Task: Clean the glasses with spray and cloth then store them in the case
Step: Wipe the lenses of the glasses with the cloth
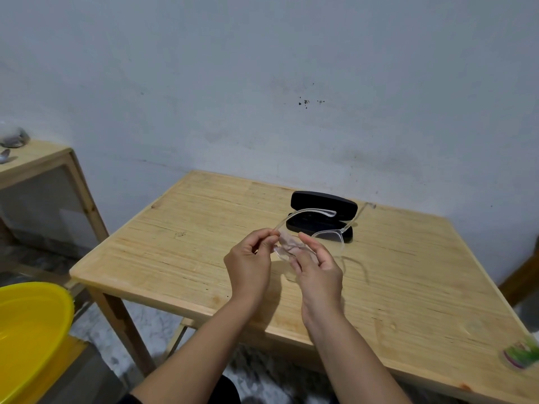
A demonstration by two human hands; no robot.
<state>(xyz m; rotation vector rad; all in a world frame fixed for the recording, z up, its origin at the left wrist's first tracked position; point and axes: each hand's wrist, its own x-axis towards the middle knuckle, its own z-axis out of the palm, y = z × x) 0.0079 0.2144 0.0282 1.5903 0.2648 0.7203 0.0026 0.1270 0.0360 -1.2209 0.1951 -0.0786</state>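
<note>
Clear-framed glasses (329,235) hang above the wooden table (180,258), their temple arms unfolded. My left hand (250,265) pinches the frame at its left hinge. My right hand (318,265) holds the left lens between thumb and fingers; I cannot tell whether a cloth is under those fingers. Behind the glasses a black glasses case (323,204) lies open on the table, with nothing visible inside. A small bottle with a green and pink label (520,355), blurred, lies at the table's near right corner.
A yellow plastic basin (29,330) sits low at the left. A wooden cabinet (43,182) with some items on top stands at the far left. The table's back edge meets a grey wall.
</note>
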